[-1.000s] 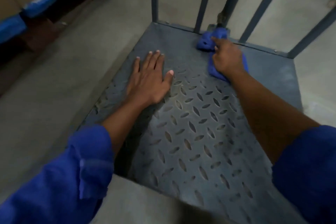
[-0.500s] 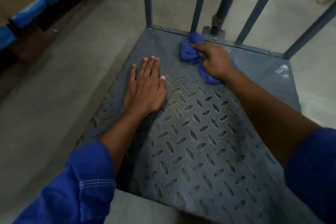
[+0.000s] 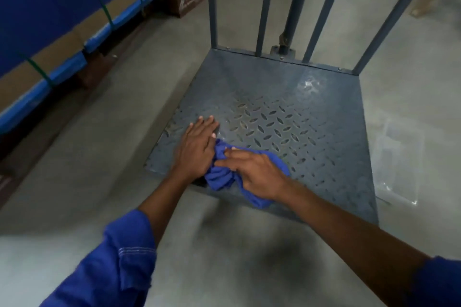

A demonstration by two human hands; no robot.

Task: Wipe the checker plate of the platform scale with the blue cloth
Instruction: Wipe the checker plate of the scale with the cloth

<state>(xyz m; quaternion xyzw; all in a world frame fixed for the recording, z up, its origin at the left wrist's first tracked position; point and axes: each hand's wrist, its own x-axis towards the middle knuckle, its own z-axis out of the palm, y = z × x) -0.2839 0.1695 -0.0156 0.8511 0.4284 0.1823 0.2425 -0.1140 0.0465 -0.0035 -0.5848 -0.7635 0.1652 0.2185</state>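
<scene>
Now | blue cloth (image 3: 220, 178) bunched at checker plate (image 3: 287, 107) near edge, long axis far-left to near-right | right hand (image 3: 257, 174) pressing it, fingers nearly straight | left hand (image 3: 195, 149) flat on plate, just beside cloth

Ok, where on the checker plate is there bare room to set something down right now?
Crowded: the near-left corner of the checker plate, where the left hand lies flat and the right hand presses the blue cloth. Free: the far half, from there up to the upright bars, and the right side along the plate's right edge.
</scene>
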